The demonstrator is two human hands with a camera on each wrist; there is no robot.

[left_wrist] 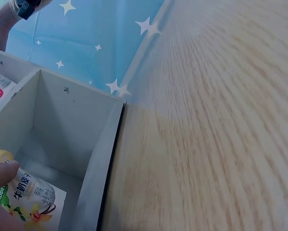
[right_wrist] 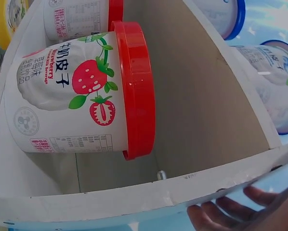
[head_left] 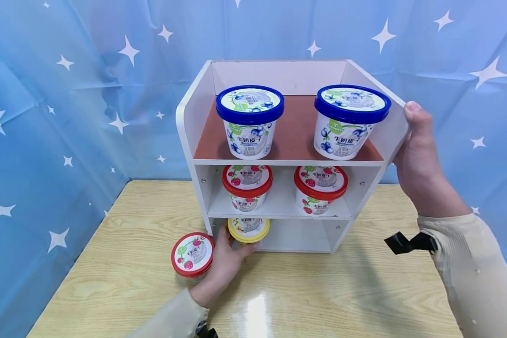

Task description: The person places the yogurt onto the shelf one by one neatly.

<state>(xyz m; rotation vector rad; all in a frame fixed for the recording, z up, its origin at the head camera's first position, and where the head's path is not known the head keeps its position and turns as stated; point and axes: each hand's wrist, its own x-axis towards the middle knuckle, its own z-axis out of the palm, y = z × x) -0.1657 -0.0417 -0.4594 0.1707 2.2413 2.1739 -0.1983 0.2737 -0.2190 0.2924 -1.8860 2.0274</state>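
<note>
My left hand (head_left: 225,264) grips a yellow-lidded paper tub (head_left: 248,229) at the left of the white shelf's bottom level. In the left wrist view the thumb lies across the upper part of this tub (left_wrist: 31,192), below its lid. My right hand (head_left: 420,157) holds the right side panel of the white shelf unit (head_left: 279,163), thumb at the panel's top edge and fingers along its outer face. In the right wrist view those fingertips (right_wrist: 216,211) touch the panel's outside. Beside my left hand, a red-lidded strawberry tub (head_left: 192,256) stands on the table.
Two blue-lidded blueberry tubs (head_left: 250,122) (head_left: 352,122) stand on the brown top level. Two red-lidded strawberry tubs (head_left: 247,188) (head_left: 320,189) stand on the middle level. The unit sits on a wood-grain table (head_left: 300,291) before a blue star-patterned curtain (head_left: 88,94).
</note>
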